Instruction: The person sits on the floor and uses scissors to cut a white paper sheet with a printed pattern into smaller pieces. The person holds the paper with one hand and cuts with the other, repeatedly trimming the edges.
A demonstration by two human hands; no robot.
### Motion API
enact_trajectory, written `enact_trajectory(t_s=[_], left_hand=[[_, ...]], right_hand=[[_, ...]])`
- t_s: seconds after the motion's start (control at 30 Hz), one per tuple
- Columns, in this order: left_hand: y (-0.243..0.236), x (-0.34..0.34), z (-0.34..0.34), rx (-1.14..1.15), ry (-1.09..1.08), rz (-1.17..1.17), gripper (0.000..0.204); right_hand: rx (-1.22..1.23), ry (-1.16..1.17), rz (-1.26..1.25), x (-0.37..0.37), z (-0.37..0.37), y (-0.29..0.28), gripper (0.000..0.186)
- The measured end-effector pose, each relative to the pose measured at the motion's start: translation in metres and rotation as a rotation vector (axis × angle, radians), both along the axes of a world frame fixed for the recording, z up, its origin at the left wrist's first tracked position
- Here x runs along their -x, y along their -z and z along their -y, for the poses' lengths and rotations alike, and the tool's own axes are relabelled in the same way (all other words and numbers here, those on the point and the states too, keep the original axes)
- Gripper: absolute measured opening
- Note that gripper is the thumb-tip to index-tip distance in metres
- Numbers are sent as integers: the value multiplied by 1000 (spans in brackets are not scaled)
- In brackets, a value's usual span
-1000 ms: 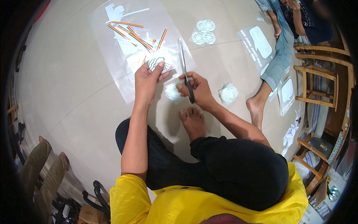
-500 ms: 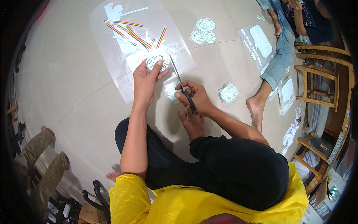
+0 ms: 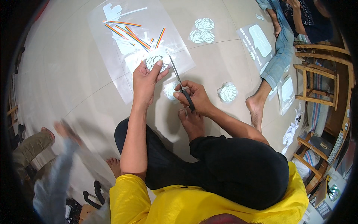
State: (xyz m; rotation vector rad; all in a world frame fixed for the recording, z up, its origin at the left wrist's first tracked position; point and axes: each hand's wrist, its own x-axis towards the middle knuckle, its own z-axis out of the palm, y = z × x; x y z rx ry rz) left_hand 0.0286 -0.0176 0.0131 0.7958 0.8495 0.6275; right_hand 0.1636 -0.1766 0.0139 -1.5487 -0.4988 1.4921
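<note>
Over the pale tiled floor (image 3: 74, 67), just beyond the person's bent knees (image 3: 238, 164), I see the left hand (image 3: 146, 79) pinched narrow on a round disc (image 3: 153, 60) with dark wavy lines: thumb on top, fingers beneath. The grip takes it by the lower right, perhaps so that the far rim sits clear of the thumb. To the right, the right hand (image 3: 197, 100) has its grip closed around the black handles of the scissors (image 3: 188, 99), whose points slant up toward the disc's right side; from where I stand I cannot tell whether they touch it.

Past the left grip lies a clear plastic sheet (image 3: 110, 56) bearing striped strips (image 3: 123, 24) and pale scraps (image 3: 123, 44), probably gathered there to hold the loose bits together. Just left of the right grip rests 1 patterned piece (image 3: 170, 91); another round piece (image 3: 228, 92) lies to its right, and farther beyond it is a cluster of what looks like 3 (image 3: 203, 30), all off the sheet, maybe set apart from the scraps.
</note>
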Motion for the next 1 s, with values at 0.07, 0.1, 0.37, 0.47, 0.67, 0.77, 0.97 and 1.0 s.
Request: enact_trajectory(t_s=[0.07, 0.1, 0.37, 0.47, 0.67, 0.77, 0.97, 1.0], left_hand=[[1, 0, 0, 6, 9, -5, 31], [1, -1, 1, 13, 17, -11, 32], [-1, -1, 2, 11, 7, -8, 33], [-2, -1, 2, 15, 14, 6, 33], [-5, 1, 1, 40, 38, 16, 32], [-4, 2, 1, 39, 43, 1, 31], [-9, 2, -1, 42, 43, -12, 33], [-8, 2, -1, 44, 41, -9, 34]], right_hand=[[-6, 17, -5, 0, -3, 1, 35], [-14, 31, -4, 1, -5, 2, 36], [-1, 14, -7, -3, -9, 4, 36], [4, 26, -4, -2, -9, 3, 36], [-24, 28, 28, -3, -16, -1, 36], [-25, 26, 12, -4, -16, 4, 36], [-18, 14, 10, -4, -18, 4, 36], [-19, 15, 9, -4, -18, 4, 35]])
